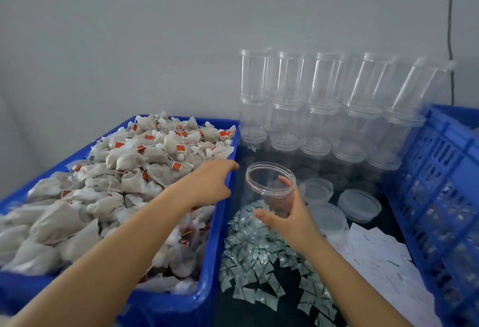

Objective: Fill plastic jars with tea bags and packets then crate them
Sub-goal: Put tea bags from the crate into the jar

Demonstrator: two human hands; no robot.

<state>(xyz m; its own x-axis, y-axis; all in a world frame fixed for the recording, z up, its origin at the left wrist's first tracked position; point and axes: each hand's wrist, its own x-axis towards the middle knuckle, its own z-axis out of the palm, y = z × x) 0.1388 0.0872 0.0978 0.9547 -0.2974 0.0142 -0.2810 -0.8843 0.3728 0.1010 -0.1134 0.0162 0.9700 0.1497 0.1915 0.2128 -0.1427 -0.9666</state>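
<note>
Right hand (290, 216) grasps the empty jar (269, 189) at frame centre, left hand (212, 179) released over the tea bags (108, 184) in the left bin (215, 249); advice: keep jar mouth upright, close to bin.

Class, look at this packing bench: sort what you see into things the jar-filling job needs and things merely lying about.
Needed for the job:
open jar gripped by right hand
left hand
tea bags in blue tub
green packets
stacked empty jars
lids
blue crate

Lying about:
black cable
white paper slips, purpose unclear
</note>
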